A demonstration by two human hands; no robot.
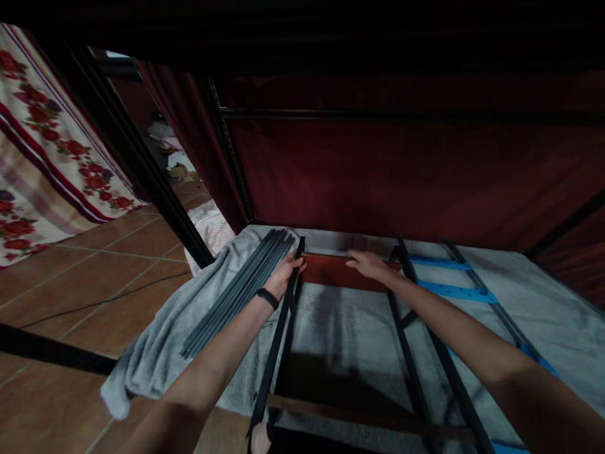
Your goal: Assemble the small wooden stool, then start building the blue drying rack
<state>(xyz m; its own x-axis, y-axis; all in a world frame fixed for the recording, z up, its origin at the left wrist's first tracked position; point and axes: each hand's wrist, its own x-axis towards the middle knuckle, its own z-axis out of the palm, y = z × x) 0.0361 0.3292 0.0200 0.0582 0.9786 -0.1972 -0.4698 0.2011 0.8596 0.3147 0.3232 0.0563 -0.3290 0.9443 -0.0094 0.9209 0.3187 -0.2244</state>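
Note:
A black metal frame [281, 334] stands on the grey blanket in front of me, with a reddish-brown board [326, 270] set across its far end. My left hand [284, 272], with a black band on its wrist, is closed around the frame's left upright where it meets the board. Its thumb touches the board's left end. My right hand [367, 263] grips the board's top edge, right of its middle; the fingers behind the board are hidden. A second brown slat [368, 417] spans the frame nearer to me.
Left of the frame lies a bundle of grey rods [241, 290] on the grey blanket [146, 353]. To the right are blue plastic brackets [456, 291] on dark bars. Black bed posts [127, 139], a dark red curtain [331, 176] and a thin floor cable [104, 301] surround the area.

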